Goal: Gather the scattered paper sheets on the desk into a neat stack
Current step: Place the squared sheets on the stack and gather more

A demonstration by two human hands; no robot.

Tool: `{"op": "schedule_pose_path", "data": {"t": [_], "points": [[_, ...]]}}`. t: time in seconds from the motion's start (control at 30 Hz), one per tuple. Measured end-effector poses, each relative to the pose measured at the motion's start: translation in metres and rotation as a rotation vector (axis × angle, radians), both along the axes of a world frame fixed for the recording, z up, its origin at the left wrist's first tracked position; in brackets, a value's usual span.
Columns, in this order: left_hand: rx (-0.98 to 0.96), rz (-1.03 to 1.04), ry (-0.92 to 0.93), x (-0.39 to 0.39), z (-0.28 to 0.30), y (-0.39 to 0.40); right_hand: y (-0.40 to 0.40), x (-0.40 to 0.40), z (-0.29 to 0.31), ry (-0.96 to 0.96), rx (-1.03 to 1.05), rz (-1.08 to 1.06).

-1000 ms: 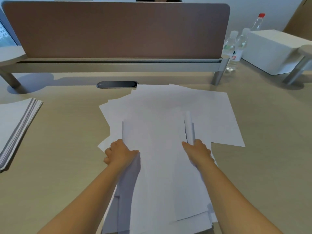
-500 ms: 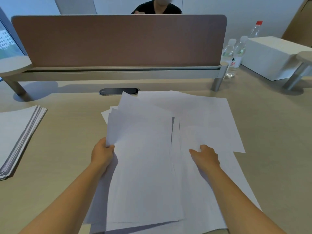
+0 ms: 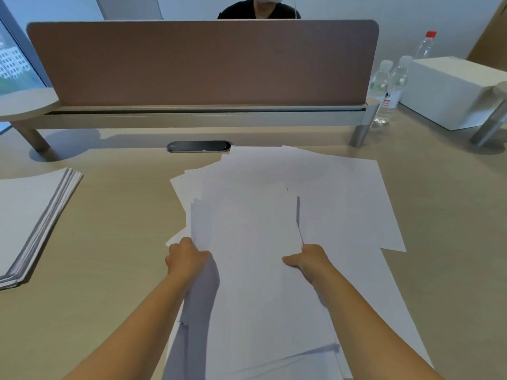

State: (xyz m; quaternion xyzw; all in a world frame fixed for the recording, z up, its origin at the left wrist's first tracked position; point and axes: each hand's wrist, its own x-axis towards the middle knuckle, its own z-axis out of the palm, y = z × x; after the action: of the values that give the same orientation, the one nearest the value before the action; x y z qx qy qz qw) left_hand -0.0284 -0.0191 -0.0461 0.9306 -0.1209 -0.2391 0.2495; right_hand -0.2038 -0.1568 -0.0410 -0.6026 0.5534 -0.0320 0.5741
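Paper sheets (image 3: 255, 256) lie at the centre of the frame, a partial bundle of them held between both hands above the looser sheets. Left hand (image 3: 186, 259) grips the bundle's left edge, fingers curled round the paper. Right hand (image 3: 308, 260) grips the right edge, thumb on top and fingers tucked under, clamped on the same bundle. Bundle edges are uneven, with corners fanned out at the upper left. Loose sheets (image 3: 351, 204) remain spread flat on the tan surface (image 3: 115, 242) to the right of centre and toward the top, overlapping one another. Separate squared stack of paper (image 3: 33, 220) sits at the left edge of the frame, well apart. Brown divider panel (image 3: 203, 64) spans the upper frame; dark oval cable port (image 3: 199, 146) lies just below it. Water bottles (image 3: 388, 89) and a white box (image 3: 450, 91) stand at the upper right.
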Motion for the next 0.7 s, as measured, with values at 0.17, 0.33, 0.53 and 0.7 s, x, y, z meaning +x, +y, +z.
{"op": "schedule_pose_path", "data": {"t": [0.17,0.33,0.53,0.7], "points": [[-0.231,0.080,0.032,0.001,0.006,0.008,0.006,-0.003,0.018,-0.201,-0.179,-0.013],[-0.373,-0.014,0.050,-0.020,0.017,-0.008,-0.016,-0.038,0.032,-0.296,-0.168,-0.154],[0.065,-0.248,-0.163,-0.047,0.005,-0.032,-0.033,-0.078,0.017,0.175,-0.324,-0.101],[0.237,-0.270,-0.146,-0.056,-0.006,-0.029,-0.032,-0.093,0.012,0.498,-0.385,-0.197]]}}
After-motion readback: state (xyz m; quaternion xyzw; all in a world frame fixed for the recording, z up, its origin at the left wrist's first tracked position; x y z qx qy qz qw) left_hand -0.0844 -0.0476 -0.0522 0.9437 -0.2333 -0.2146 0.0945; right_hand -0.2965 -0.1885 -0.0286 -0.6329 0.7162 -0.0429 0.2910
